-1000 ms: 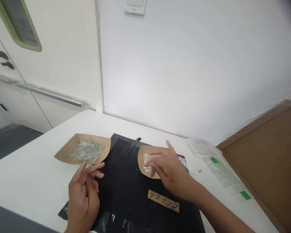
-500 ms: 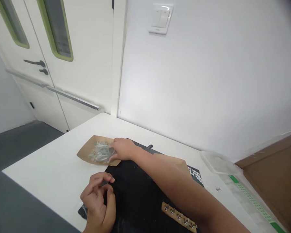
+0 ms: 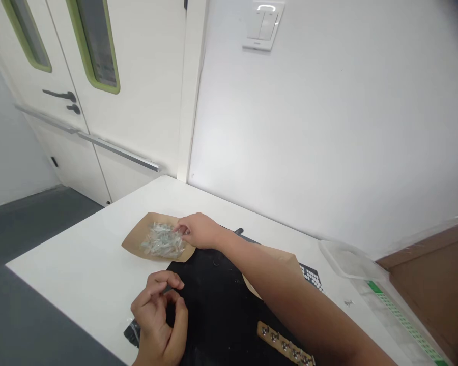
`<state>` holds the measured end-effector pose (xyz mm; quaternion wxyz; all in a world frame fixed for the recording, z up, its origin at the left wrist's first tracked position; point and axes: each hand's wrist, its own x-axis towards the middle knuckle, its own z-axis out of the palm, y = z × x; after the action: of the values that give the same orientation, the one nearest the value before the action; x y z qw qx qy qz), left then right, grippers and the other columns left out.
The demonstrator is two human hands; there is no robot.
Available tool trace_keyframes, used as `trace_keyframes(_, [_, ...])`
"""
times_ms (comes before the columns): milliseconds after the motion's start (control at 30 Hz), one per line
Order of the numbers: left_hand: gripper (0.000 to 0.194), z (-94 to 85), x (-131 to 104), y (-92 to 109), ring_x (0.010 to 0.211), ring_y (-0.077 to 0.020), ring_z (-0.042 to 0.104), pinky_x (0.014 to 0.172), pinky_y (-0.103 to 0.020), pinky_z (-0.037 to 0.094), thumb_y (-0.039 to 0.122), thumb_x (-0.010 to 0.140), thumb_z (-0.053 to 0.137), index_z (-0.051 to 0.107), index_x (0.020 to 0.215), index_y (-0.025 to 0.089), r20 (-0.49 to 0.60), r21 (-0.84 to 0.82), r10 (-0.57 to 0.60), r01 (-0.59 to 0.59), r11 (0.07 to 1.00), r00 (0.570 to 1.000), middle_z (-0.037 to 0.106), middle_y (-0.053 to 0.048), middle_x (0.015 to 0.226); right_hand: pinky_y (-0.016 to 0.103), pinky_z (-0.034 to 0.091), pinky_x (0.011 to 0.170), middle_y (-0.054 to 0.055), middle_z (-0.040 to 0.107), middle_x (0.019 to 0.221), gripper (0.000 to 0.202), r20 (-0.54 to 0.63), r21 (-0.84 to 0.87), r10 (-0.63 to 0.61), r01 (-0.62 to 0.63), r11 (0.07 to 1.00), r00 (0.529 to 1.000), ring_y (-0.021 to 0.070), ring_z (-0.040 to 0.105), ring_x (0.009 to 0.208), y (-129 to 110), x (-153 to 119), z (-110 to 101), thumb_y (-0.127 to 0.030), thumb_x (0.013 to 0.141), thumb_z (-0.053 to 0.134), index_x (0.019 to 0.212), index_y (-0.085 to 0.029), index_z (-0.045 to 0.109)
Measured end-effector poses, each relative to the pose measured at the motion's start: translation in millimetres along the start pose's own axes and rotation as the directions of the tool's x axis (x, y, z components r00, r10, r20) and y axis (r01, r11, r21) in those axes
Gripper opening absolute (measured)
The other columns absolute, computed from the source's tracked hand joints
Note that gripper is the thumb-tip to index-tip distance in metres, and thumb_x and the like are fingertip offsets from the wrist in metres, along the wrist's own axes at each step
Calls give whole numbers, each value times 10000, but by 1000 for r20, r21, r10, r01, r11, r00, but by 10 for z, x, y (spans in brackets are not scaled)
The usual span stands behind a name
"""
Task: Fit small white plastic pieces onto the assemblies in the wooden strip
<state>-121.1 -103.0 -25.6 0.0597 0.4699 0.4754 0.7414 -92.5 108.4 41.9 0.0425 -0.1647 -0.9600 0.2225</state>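
Note:
My right hand (image 3: 199, 230) reaches across to the right edge of a brown paper tray (image 3: 135, 239). Its fingers are bent together at a heap of small clear plastic pieces (image 3: 162, 241); whatever they pinch is too small to make out. Nearer to me, over the left edge of a black mat (image 3: 213, 305), my left hand (image 3: 160, 315) is loosely curled. A gap shows between its thumb and fingers, with nothing visible in them. On the mat, below my right forearm, lies a tan strip (image 3: 284, 345) bearing several small metal parts in a row.
Behind my right forearm is another brown paper tray (image 3: 286, 256), partly hidden. A dark card with white dots (image 3: 311, 277), small metal bits (image 3: 348, 303) and a translucent plastic container (image 3: 351, 259) lie to the right. The white table (image 3: 80, 264) meets a wall at the back.
My right hand has drawn slightly up and right from the plastic pieces, its fingers more bent. My left hand keeps its curled shape. The whole view has shifted a little.

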Motion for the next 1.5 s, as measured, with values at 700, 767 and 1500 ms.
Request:
trace_keyframes(700, [196,-82,-68,-35,880,-207,554,719,-314,483,74,987,459,472,1103,231,232,196,-73,27,980,970,491,-65,1017,235,467,737,-29,800,854,240,-67,295,37,-16,955,997,165,739,819,43,-12,-31,-252,782,926,961,-214,770])
trace_keyframes(767, [189,-85,-70,-39,857,-201,545,709,-310,473,75,982,464,470,1095,226,253,204,-69,17,979,965,486,-62,1018,236,471,755,-23,795,864,193,-66,307,29,-7,952,997,165,737,830,33,-18,-19,-236,809,904,940,-210,764])
trace_keyframes(1500, [163,-88,-91,-50,823,-197,551,660,-300,475,91,973,475,506,1068,219,238,271,-69,2,963,969,513,-64,1027,285,555,801,6,780,774,92,93,514,153,-179,839,984,196,773,808,-196,-208,-221,-164,870,806,937,-168,743])
